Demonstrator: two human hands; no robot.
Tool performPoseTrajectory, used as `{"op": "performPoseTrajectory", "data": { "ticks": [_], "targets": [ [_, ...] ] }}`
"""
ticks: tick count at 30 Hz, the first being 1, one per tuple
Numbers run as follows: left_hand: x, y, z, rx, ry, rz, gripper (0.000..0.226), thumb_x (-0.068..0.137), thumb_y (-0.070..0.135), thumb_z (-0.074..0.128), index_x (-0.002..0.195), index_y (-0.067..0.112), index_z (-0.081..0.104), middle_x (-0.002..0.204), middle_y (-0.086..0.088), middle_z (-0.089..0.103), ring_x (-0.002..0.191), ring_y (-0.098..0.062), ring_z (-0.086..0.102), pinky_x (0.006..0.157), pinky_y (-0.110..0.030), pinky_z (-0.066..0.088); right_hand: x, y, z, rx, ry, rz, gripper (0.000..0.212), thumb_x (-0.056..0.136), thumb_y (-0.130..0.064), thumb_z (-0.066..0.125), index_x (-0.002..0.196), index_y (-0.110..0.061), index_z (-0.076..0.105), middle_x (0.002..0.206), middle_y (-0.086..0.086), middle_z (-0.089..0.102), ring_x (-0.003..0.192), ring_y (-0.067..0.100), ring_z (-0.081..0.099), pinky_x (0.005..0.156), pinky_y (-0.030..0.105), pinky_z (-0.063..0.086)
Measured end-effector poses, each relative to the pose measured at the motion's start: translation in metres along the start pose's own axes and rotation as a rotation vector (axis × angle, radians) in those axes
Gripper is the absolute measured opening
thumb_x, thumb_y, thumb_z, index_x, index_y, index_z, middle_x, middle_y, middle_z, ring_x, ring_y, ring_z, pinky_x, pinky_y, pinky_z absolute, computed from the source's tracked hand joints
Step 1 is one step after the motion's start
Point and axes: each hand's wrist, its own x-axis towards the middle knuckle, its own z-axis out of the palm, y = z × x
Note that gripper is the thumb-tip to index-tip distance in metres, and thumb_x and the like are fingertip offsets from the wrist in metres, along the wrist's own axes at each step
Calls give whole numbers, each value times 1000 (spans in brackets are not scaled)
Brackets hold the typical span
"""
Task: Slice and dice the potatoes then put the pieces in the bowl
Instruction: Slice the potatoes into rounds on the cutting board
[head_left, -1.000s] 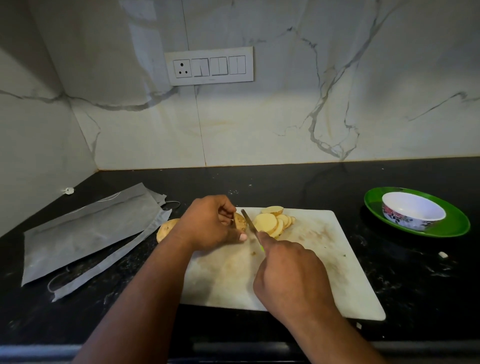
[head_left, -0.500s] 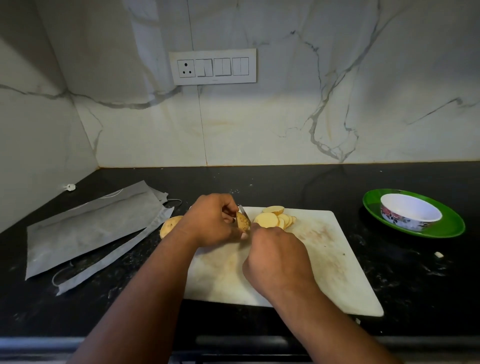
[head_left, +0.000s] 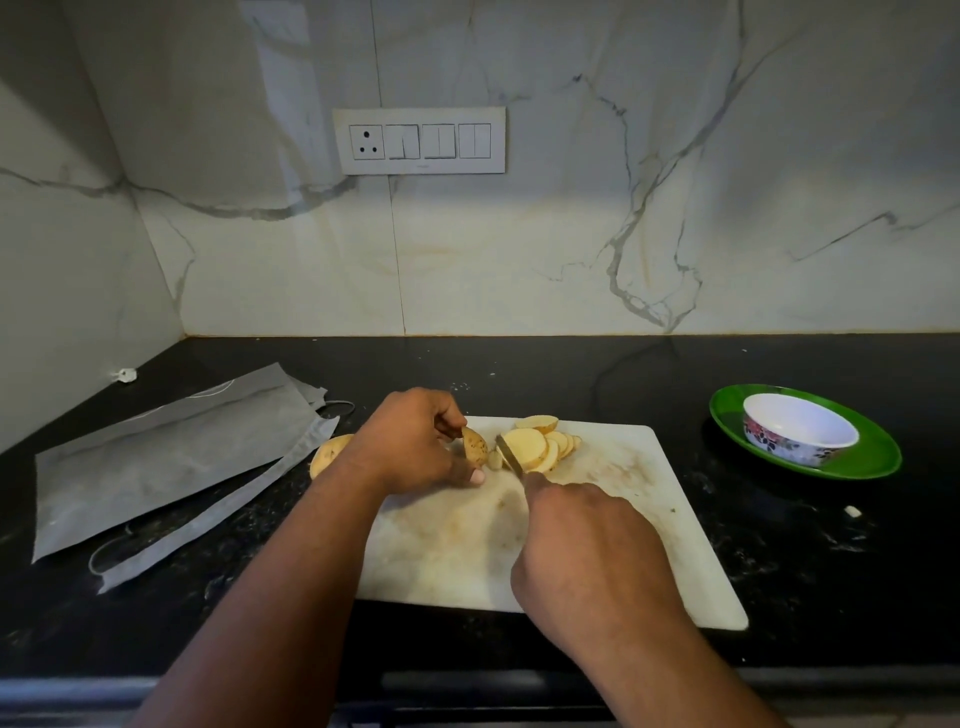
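Since half a second ago the right hand (head_left: 587, 558) has drawn back toward the near edge of the cutting board (head_left: 649, 519), so the knife (head_left: 509, 454) blade shows again, standing between the potato end (head_left: 475, 444) and the potato slices (head_left: 540, 444).

At nine o'clock from the board, grey bags (head_left: 171, 457) lie flat on the black counter (head_left: 831, 571), a loose strip of the same stuff running toward seven o'clock. A whole potato (head_left: 327, 454) sits just off the board's left edge, partly hidden by the left forearm. The left hand (head_left: 410, 447) is curled around the potato end, thumb low and fingertips on top, pinning it to the board. Just right of it the blade tilts, its tip toward eleven o'clock, touching the nearest slice. The slices lean on one another in a fanned row at the board's twelve o'clock edge. The right hand is closed around the knife handle, which its fingers cover entirely. At two o'clock from the board, well apart, a white flowered bowl (head_left: 797, 428) stands on a green plate (head_left: 872, 457). A small white scrap (head_left: 852, 511) lies on the counter at three o'clock. A switch panel (head_left: 418, 140) sits on the marble wall (head_left: 623, 234) behind.
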Motion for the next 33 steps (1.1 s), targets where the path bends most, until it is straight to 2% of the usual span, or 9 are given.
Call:
{"op": "performPoseTrajectory", "data": {
  "ticks": [5,10,18,22,25,28,33],
  "targets": [
    [-2,2,1,-10,16,15,44,59,39,101,90,29,72,88,13,72,84,-5,69,83,-36,62,7,-10,2,32,26,-5,45,92,-24,54,137,-29,48,104,-5,65,85,14,62,71,27,52],
    [-1,-1,1,1,18,20,42,61,40,99,90,28,72,88,12,72,83,-5,68,81,-36,62,10,-12,5,47,41,-16,41,92,-21,53,133,-27,51,101,-4,64,72,15,48,63,24,43],
    [4,-4,4,21,25,55,38,62,37,99,88,29,72,87,13,72,81,-6,67,73,-27,58,30,-19,11,21,23,-8,23,93,-16,51,114,-20,61,99,1,66,70,17,48,62,27,44],
    [4,-5,3,4,21,40,35,64,32,98,87,28,72,87,13,73,81,-7,68,79,-34,61,36,-23,15,28,1,-14,24,94,-18,52,117,-21,61,98,0,67,79,17,62,66,28,50],
    [3,-2,2,-3,7,33,38,62,35,99,88,28,73,89,11,73,82,-8,69,80,-36,62,27,-18,16,60,-17,3,25,94,-19,52,117,-23,60,101,-1,66,81,16,61,72,28,53],
    [2,-1,1,-2,13,28,40,59,38,101,86,27,73,87,11,73,82,-6,68,78,-33,61,11,-14,17,41,-56,-7,27,90,-18,53,117,-22,59,102,0,63,83,17,59,72,28,49],
    [1,-3,0,-2,14,21,44,55,41,102,86,28,73,87,12,73,82,-6,69,80,-36,62,-9,-6,8,25,-69,-18,35,88,-20,53,122,-26,57,101,-3,61,86,17,60,68,26,44]
  ]
}}
